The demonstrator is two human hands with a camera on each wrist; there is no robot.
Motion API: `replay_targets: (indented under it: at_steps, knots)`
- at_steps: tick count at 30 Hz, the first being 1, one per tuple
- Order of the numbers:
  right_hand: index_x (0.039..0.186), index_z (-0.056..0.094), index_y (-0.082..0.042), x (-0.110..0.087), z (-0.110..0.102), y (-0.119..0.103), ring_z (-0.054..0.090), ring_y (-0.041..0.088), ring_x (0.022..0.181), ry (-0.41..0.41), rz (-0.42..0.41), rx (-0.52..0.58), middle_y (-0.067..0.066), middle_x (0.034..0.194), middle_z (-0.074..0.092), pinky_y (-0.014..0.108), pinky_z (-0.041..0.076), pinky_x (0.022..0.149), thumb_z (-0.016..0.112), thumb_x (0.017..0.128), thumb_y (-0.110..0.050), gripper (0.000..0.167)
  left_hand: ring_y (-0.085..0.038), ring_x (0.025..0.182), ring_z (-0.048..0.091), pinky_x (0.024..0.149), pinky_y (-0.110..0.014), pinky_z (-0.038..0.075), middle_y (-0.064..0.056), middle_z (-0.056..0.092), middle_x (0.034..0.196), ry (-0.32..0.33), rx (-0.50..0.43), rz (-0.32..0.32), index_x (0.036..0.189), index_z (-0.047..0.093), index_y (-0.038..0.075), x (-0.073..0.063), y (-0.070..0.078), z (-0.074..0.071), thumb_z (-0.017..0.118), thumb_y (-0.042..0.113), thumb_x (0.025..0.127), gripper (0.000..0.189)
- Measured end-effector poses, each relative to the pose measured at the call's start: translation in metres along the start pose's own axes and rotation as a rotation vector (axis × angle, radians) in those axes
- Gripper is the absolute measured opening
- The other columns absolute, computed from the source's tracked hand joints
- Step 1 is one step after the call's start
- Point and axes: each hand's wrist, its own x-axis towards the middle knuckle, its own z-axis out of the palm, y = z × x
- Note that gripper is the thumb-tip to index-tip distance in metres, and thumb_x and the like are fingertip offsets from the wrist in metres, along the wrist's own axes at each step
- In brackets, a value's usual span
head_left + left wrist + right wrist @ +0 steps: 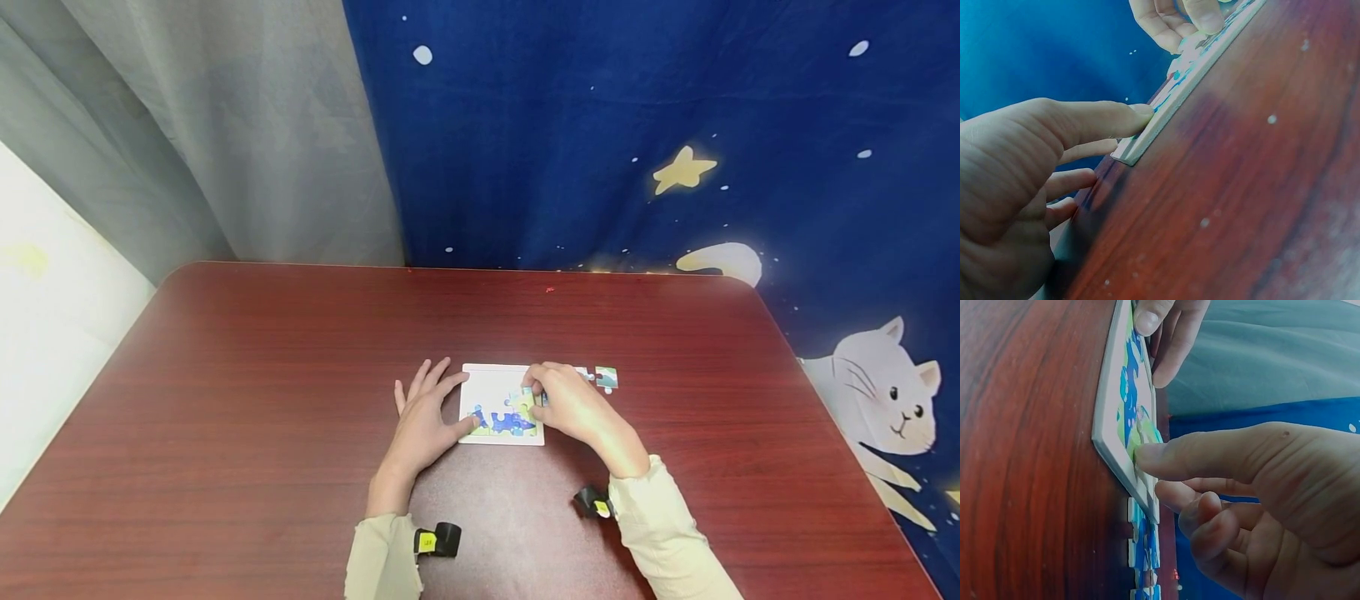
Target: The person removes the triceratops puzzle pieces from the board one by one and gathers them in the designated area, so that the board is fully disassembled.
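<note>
A white-framed jigsaw board [495, 377] lies on the table, its lower part filled with blue and green puzzle pieces [512, 423] and its upper left bare. My left hand [423, 425] is spread at the board's left side, the thumb resting on the lower left corner and the other fingers reaching along the left edge. Over the right side, my right hand [573, 404] pinches a light green puzzle piece [1149, 430] between thumb and fingers. In the right wrist view this piece sits tilted close over the board; the fingers partly hide it.
Loose puzzle pieces [607, 377] lie on the table right of the board, some partly behind the right hand. The reddish-brown table [285, 400] reaches back to grey and blue curtains [525, 133]. Black wrist cameras [447, 540] stick out beside both sleeves.
</note>
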Motion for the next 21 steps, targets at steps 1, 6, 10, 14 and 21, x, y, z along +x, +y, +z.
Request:
replay_targets:
  at_steps: [1, 6, 10, 14, 21]
  knots:
    - [0.094, 0.063, -0.004, 0.000, 0.000, 0.001, 0.050, 0.014, 0.070, 0.007, 0.000, 0.005, 0.001, 0.078, 0.056, 0.028, 0.044, 0.065, 0.077, 0.069, -0.004, 0.028, -0.032, 0.138, 0.017, 0.102, -0.063, -0.006, -0.012, 0.038, 0.143, 0.001, 0.000, 0.002, 0.125, 0.059, 0.011, 0.000, 0.000, 0.000, 0.080, 0.024, 0.069, 0.060]
    - [0.092, 0.063, -0.004, -0.001, -0.002, 0.005, 0.050, 0.014, 0.069, 0.062, -0.009, 0.005, 0.001, 0.078, 0.056, 0.028, 0.043, 0.064, 0.075, 0.069, -0.002, 0.027, -0.031, 0.138, 0.017, 0.102, -0.062, -0.007, -0.011, 0.037, 0.144, -0.004, 0.001, 0.000, 0.125, 0.059, 0.012, 0.000, 0.000, -0.001, 0.079, 0.026, 0.070, 0.060]
    - [0.094, 0.064, -0.004, -0.002, -0.007, 0.008, 0.048, 0.013, 0.066, 0.105, -0.009, 0.015, 0.002, 0.079, 0.056, 0.027, 0.042, 0.061, 0.075, 0.068, -0.002, 0.028, -0.030, 0.139, 0.016, 0.103, -0.061, -0.008, -0.010, 0.036, 0.145, -0.012, 0.007, -0.008, 0.126, 0.058, 0.013, -0.002, -0.001, -0.001, 0.079, 0.026, 0.071, 0.060]
    - [0.096, 0.065, -0.003, -0.006, -0.016, 0.014, 0.047, 0.011, 0.062, 0.143, -0.005, 0.036, 0.003, 0.079, 0.058, 0.026, 0.041, 0.057, 0.077, 0.068, -0.005, 0.030, -0.030, 0.138, 0.017, 0.103, -0.061, -0.008, -0.010, 0.037, 0.144, -0.001, 0.003, -0.012, 0.125, 0.059, 0.012, -0.003, -0.002, -0.002, 0.079, 0.025, 0.070, 0.060]
    - [0.095, 0.064, -0.007, -0.025, -0.030, 0.037, 0.043, 0.010, 0.059, 0.169, 0.033, 0.071, 0.003, 0.080, 0.059, 0.027, 0.039, 0.055, 0.080, 0.069, -0.010, 0.031, -0.030, 0.138, 0.016, 0.102, -0.061, -0.008, -0.010, 0.036, 0.145, -0.007, -0.003, 0.001, 0.127, 0.058, 0.013, -0.002, -0.001, -0.001, 0.079, 0.026, 0.071, 0.061]
